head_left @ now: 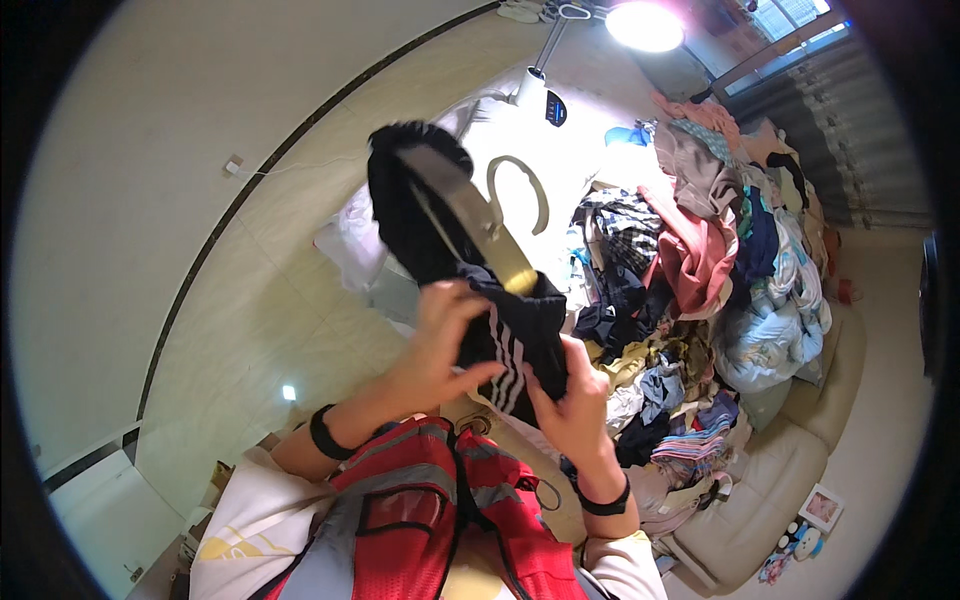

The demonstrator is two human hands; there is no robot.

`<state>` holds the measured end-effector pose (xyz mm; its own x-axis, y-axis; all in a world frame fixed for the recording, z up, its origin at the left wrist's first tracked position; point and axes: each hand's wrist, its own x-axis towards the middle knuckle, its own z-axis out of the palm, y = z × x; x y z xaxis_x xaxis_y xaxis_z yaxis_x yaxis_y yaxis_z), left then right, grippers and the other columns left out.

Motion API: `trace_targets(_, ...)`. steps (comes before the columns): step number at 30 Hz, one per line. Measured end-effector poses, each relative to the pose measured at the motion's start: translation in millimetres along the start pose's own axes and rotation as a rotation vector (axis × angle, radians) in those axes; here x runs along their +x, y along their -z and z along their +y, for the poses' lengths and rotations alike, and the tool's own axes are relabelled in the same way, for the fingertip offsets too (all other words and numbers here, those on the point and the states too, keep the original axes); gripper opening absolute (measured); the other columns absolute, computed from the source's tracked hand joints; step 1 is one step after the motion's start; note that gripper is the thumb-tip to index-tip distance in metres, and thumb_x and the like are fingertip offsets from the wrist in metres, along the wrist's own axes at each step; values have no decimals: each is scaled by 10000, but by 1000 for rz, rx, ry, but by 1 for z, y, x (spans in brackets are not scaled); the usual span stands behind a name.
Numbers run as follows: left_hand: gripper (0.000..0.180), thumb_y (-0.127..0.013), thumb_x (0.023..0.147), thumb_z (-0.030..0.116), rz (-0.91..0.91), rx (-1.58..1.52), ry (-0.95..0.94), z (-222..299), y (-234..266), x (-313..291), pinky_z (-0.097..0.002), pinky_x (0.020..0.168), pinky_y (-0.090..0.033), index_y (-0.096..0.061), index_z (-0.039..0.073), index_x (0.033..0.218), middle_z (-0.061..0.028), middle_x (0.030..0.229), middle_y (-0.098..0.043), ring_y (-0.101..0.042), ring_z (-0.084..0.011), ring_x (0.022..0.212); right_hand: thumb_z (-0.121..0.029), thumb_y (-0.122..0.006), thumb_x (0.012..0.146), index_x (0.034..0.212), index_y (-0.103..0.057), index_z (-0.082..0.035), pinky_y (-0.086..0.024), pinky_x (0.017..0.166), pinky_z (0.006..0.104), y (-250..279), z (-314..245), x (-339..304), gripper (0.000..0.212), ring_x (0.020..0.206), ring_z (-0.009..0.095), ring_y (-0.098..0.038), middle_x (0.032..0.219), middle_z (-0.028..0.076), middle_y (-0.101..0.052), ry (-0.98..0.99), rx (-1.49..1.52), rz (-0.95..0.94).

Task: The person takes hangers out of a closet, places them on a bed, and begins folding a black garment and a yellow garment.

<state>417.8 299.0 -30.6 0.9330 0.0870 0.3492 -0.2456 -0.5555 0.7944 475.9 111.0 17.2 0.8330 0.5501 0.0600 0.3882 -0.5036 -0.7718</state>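
Observation:
A black fabric item with white stripes (508, 362) is held up in front of my chest. A wide pale band (455, 190) runs along its upper part, and a pale loop (545, 195) stands out to its right. It looks bag-like, but blur hides its exact kind. My left hand (440, 335) grips its left side, fingers curled over the dark cloth. On the lower right edge, my right hand (575, 395) is closed with the thumb in front and the other fingers partly hidden behind the fabric.
A lit lamp (645, 27) stands over a white surface (590, 90) with a small dark display (555, 108). Heaped clothes (690, 240) fill the right side, beside a beige sofa (790, 470). Folded striped clothes (692, 445) lie nearer. A cable (300, 170) crosses the floor at left.

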Motion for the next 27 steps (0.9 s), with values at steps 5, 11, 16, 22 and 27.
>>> trace_targets(5, 1019, -831, 606, 231, 445, 91, 205, -88, 43, -19, -402, 1101, -182, -209, 15, 1383, -184, 1410, -257, -251, -311, 1319, -54, -700, 700, 1001, -557, 0, -445, 533, 276, 33, 13, -6, 338, 565, 189, -579, 690, 116, -596, 25, 12, -196)
trace_targets(11, 1142, -871, 497, 397, -2, -650, 309, -180, 86, -47, -370, 1085, -218, -276, 2, 1388, -133, 1397, -361, -326, -238, 1295, -89, -732, 638, 942, -581, -6, -437, 528, 302, 58, 14, -5, 349, 562, 247, -568, 699, 115, -578, 3, -26, -400)
trace_targets(16, 677, -790, 637, 167, -286, -123, 499, -225, 70, -120, -352, 946, -394, -484, 8, 1219, -114, 1167, -548, -498, -218, 1090, -64, -694, 648, 1013, -569, -15, -436, 519, 292, 68, 45, -1, 390, 537, 211, -549, 688, 104, -579, 67, -11, -375)
trace_targets(22, 269, -771, 678, 88, -165, -399, 772, -194, 61, -100, -254, 599, -476, -635, -3, 891, 18, 705, -603, -531, -69, 653, -36, -664, 667, 928, -571, -13, -420, 517, 283, 55, 110, 17, 278, 535, 213, -543, 674, 99, -572, 7, -32, -294)
trace_targets(27, 253, -770, 685, 89, -158, -499, 881, -222, 51, -99, -232, 534, -439, -634, 9, 882, 34, 715, -596, -518, -51, 626, 12, -575, 608, 895, -516, 28, -422, 575, 297, 17, 203, 48, 293, 614, 307, -539, 721, 156, -526, -35, 32, -262)
